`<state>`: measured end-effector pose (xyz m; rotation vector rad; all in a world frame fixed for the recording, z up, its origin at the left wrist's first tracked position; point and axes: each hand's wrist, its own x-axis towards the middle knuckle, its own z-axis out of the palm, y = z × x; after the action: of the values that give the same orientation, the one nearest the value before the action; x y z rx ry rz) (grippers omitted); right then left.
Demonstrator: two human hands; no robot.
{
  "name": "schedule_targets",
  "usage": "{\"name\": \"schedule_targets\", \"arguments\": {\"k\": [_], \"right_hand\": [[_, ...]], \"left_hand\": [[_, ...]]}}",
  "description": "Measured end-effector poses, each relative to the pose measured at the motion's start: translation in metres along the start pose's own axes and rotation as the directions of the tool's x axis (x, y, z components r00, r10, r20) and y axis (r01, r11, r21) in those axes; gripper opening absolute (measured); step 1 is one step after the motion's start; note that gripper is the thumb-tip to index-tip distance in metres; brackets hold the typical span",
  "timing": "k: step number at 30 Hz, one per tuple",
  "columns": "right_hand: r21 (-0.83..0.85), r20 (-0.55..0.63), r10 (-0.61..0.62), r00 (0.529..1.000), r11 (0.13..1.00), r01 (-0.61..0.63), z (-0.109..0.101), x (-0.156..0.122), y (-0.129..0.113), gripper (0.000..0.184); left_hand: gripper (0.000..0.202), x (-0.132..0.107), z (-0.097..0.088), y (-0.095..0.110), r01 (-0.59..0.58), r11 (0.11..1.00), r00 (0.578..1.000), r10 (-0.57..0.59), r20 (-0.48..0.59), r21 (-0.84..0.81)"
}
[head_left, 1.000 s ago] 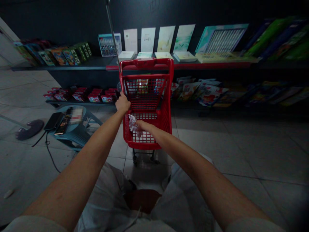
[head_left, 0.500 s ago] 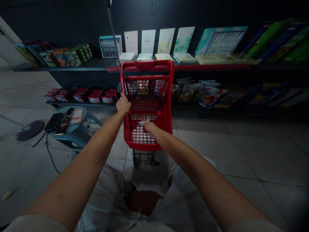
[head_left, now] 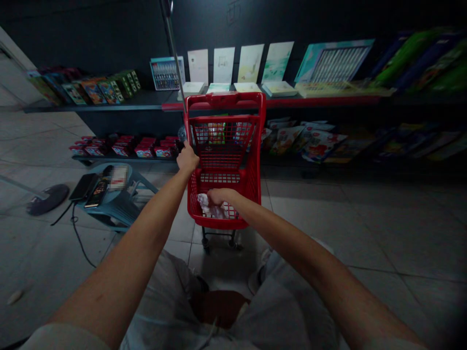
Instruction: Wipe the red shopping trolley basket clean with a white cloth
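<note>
A red plastic shopping cart point(head_left: 258, 160) stands upright in front of me, between my knees and the shelves. My left hand point(head_left: 188, 158) is closed around the cart's left side rim. Inside the basket, my right hand point(head_left: 218, 196) is closed on a crumpled white cloth point(head_left: 208, 206), part of which hangs below the fingers near the basket's front wall. The fingertips of my right hand are partly hidden by the cloth and the back of the hand.
Behind the cart a dark shelf point(head_left: 146, 100) carries boxes, books and bagged goods. A blue-grey stool point(head_left: 133, 197) with a phone point(head_left: 97, 193) and a black device point(head_left: 83, 187) stands left. A metal pole point(head_left: 173, 48) rises beside the cart; a round stand base point(head_left: 47, 199) lies far left.
My right hand has moved slightly left within the basket, and more of the white cloth now shows below it. My left hand keeps its hold on the rim.
</note>
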<state>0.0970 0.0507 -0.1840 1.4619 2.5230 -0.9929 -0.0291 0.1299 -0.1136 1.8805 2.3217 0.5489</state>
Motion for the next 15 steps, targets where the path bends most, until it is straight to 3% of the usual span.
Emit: {"name": "schedule_targets", "arguments": {"k": [2,6,12,15], "right_hand": [[-0.046,0.106,-0.096,0.99,0.994,0.101,-0.008,-0.012,0.0,0.01],[-0.083,0.261,-0.288,0.921,0.944,0.318,-0.026,-0.05,-0.001,0.024],[-0.177,0.133,-0.262,0.956,0.943,0.283,-0.046,-0.092,0.014,0.02],[-0.213,-0.029,-0.256,0.966,0.946,0.245,-0.047,-0.106,0.027,0.02]], "left_hand": [[0.06,0.001,0.001,0.001,-0.003,1.0,1.0,0.003,0.002,-0.008],[0.064,0.009,0.006,0.001,-0.015,1.0,1.0,0.015,0.006,0.01],[0.057,0.021,0.004,-0.005,-0.015,0.999,1.0,0.015,0.006,0.029],[0.056,0.025,0.0,-0.008,-0.012,0.998,1.0,0.011,0.007,0.054]]}}
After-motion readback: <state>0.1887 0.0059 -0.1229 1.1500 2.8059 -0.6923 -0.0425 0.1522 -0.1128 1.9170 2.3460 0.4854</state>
